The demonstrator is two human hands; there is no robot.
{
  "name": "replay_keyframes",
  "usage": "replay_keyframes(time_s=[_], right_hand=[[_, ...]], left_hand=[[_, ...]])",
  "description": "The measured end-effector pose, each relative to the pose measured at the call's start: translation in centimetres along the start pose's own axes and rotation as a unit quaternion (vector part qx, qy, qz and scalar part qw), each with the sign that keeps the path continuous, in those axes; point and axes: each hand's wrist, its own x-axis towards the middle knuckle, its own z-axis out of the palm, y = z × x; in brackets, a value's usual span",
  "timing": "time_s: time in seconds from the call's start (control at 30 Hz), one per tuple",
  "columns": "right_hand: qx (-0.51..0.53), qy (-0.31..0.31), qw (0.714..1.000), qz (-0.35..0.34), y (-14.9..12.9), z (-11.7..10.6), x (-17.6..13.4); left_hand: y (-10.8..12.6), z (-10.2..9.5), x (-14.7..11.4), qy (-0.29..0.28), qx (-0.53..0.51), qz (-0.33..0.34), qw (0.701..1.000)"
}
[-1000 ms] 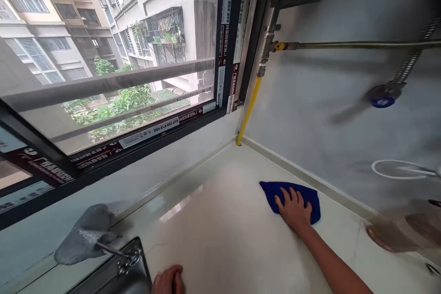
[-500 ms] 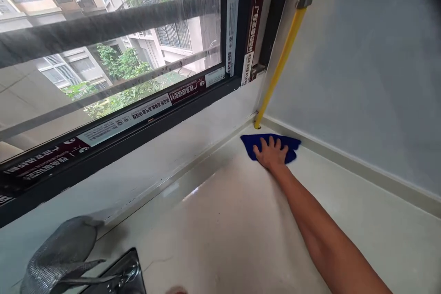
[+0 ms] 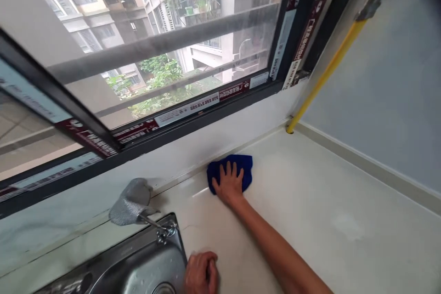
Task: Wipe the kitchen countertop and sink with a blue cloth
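Cloth (image 3: pixel 245 165) was pressed to far counter (image 3: pixel 292 183) by spread right hand (image 3: pixel 229 188); left hand (image 3: pixel 200 273) was curled loosely beside sink (image 3: pixel 151 264). Wiping seemed underway; flat pressure was probably needed next.

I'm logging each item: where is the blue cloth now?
The blue cloth is just below centre in the head view, under the right hand on the counter below the window frame, right of the sink.

The right grip (image 3: pixel 229 186) and its tapering forearm (image 3: pixel 273 243) are bare.
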Motion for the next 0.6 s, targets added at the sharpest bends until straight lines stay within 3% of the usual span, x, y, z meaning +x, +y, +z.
replay_keyframes(time_s=[0.13, 0.27, 0.4, 0.5, 0.6], right_hand=[[0.048, -0.048, 0.994, -0.085, -7.8, 0.9, -3.9], [0.099, -0.090, 0.968, -0.211, -11.4, 1.6, -6.2], [0.103, -0.129, 0.936, -0.312, -10.8, 1.2, -7.0], [0.098, -0.129, 0.927, -0.338, -8.6, 0.6, -8.1], [0.095, -0.107, 0.928, -0.345, -5.6, 0.1, -10.6]], left_hand=[[0.8, -0.4, 0.3, -0.017, -0.008, -0.014, 1.000], [1.1, -0.5, -0.1, 0.011, 0.013, 0.002, 1.000], [1.1, -0.3, -0.9, -0.019, -0.021, 0.040, 0.999], [1.2, -0.6, -1.1, -0.047, -0.069, 0.047, 0.995], [1.3, -1.0, -0.9, -0.040, -0.087, 0.049, 0.994]])
